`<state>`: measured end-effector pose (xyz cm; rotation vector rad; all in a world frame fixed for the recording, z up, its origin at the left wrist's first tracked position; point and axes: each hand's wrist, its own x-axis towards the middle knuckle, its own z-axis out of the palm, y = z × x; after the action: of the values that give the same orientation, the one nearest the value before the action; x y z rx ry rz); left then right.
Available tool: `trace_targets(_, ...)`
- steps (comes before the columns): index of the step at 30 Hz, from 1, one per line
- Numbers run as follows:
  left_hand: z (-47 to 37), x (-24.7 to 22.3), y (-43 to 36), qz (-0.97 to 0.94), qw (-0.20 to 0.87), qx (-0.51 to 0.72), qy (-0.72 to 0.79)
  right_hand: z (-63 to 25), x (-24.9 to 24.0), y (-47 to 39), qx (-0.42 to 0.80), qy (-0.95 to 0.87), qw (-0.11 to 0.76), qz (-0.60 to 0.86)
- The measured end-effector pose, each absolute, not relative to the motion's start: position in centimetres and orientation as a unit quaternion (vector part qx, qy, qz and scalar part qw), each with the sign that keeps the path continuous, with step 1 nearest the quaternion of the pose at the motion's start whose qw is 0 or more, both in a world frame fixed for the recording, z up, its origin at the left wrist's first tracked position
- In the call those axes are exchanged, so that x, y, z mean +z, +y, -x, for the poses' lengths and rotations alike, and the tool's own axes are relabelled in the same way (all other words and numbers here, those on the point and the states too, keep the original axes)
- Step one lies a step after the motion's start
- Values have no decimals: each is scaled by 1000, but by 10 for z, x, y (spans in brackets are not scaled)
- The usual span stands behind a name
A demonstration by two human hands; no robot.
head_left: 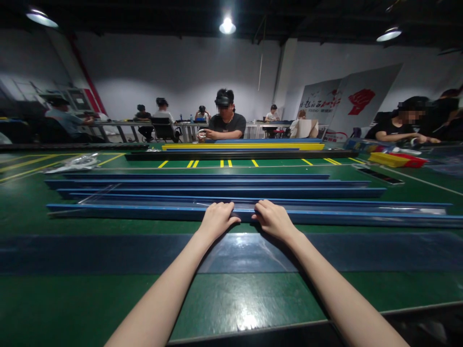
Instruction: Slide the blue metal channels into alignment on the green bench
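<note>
A long blue channel strip [144, 211] lies across the green table [224, 299]. Near its middle, my left hand [218, 218] has its fingers curled over the strip, thumb on the near side. My right hand [272, 218] grips the same strip a short gap to the right, its fingers also bent over the edge. Between my arms and in front of the strip, a flat clear bluish sheet [108, 253] runs across the table. Several more blue strips [307, 193] lie parallel just beyond.
Farther back are a black strip [217, 154] and a yellow strip [246, 146]. A plastic bag [77, 163] lies at the left. A phone-like device [379, 174] and a yellow tray [387, 160] are at the right. A person [227, 118] sits opposite.
</note>
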<state>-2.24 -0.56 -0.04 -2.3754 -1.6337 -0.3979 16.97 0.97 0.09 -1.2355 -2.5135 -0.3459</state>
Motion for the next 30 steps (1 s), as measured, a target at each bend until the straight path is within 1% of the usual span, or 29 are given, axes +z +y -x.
trace_targets(14, 23, -2, -5, 813, 120, -135, -554, -170, 2, 9, -116, -880, 158, 432)
trace_targets(22, 20, 10, -5, 813, 95, -110, -564, -170, 2, 10, -104, -880, 151, 438)
trace_targets(30, 28, 13, -4, 832, 75, -107, -539, -168, 6, 10, -77, -877, 147, 451)
